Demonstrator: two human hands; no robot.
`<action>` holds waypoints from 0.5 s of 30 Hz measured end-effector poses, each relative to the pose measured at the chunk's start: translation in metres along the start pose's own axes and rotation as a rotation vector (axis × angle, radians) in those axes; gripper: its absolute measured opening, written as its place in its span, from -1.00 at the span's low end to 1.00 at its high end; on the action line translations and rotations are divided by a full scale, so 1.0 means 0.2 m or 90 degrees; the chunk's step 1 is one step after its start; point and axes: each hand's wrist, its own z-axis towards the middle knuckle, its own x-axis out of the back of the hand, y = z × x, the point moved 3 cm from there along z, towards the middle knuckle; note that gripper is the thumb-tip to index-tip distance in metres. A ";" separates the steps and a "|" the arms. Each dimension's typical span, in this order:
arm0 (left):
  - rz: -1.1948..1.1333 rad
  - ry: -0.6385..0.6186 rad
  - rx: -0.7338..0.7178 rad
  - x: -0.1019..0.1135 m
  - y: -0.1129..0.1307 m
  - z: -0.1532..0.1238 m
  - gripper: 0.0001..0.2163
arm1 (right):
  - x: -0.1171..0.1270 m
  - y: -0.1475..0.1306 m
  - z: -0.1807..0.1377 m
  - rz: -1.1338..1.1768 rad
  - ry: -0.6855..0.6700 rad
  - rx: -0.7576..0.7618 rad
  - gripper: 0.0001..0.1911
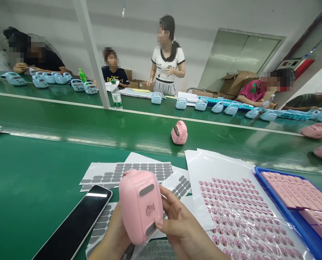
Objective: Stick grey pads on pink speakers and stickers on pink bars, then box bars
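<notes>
Between my hands is a pink rounded plastic device (128, 206), tilted, its flat side facing me. That side carries small printed text, a grey oval pad (147, 190) near the top and another grey pad (151, 229) near the bottom. My left hand (117, 225) supports the device from the left and behind; its fingers are mostly hidden. With the thumb on the lower pad, my right hand (181, 220) grips the right edge. Sheets of grey oval stickers (142, 172) lie behind and beneath the device.
A large phone (77, 220) lies at left. To the right are a sheet of round pink stickers (231, 202) and a blue tray (288, 213) of pink parts. Beyond, a green conveyor belt (123, 128) carries another pink device (179, 133). Several people sit or stand across it, near light-blue devices.
</notes>
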 end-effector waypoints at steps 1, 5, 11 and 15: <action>-0.007 -0.011 0.000 0.00 0.00 0.00 -0.86 | 0.00 -0.01 0.00 0.001 0.002 -0.002 -0.32; -0.074 -0.081 0.030 -0.04 0.01 0.00 -0.90 | -0.01 -0.03 -0.01 -0.021 0.012 -0.028 -0.53; -0.028 -0.015 0.073 -0.08 0.04 -0.03 -0.80 | -0.02 -0.05 0.00 -0.126 0.021 0.007 -0.38; -0.031 0.010 0.068 -0.05 0.02 -0.03 -0.84 | -0.01 -0.03 0.02 -0.178 0.030 0.015 -0.37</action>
